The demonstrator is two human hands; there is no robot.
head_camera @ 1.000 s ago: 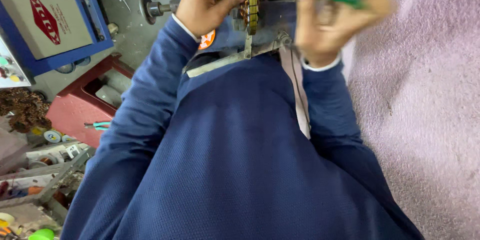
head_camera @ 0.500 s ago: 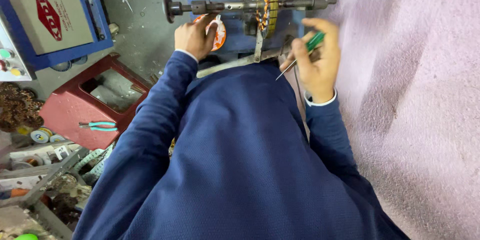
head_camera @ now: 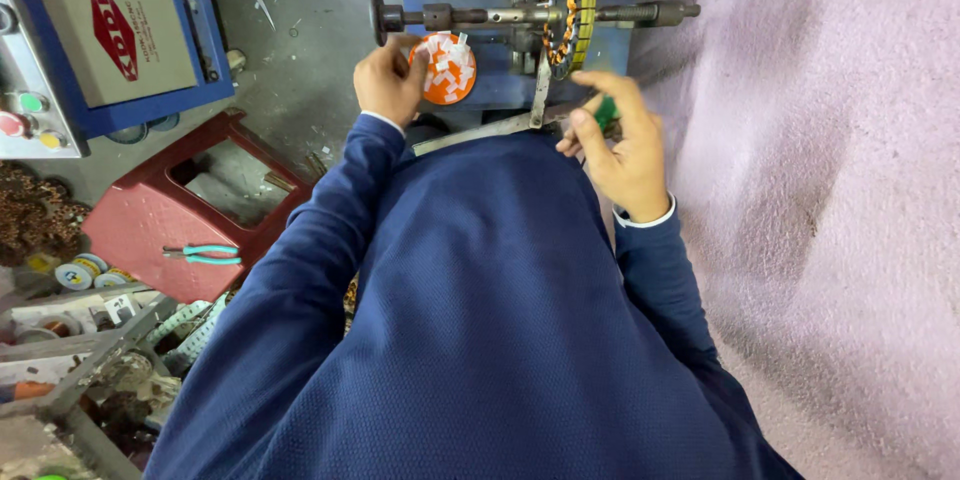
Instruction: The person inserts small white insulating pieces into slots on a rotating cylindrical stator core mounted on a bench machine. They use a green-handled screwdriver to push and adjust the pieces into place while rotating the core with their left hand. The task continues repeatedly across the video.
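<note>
Green-handled screwdriver [head_camera: 606, 111] sits pinched in the right hand [head_camera: 622, 145], just below the copper-wound stator ring [head_camera: 566, 6] mounted edge-on on the dark steel shaft [head_camera: 530, 14]. That shaft runs crosswise, the ring up and left of the grip. The left hand [head_camera: 388, 83], fingers curled, touches the orange disc of white strips [head_camera: 443, 68] beside it.

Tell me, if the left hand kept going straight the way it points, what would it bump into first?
Probably the orange dish of small white pieces: the left hand already reaches right beside it. Depth is hard to judge.
</note>
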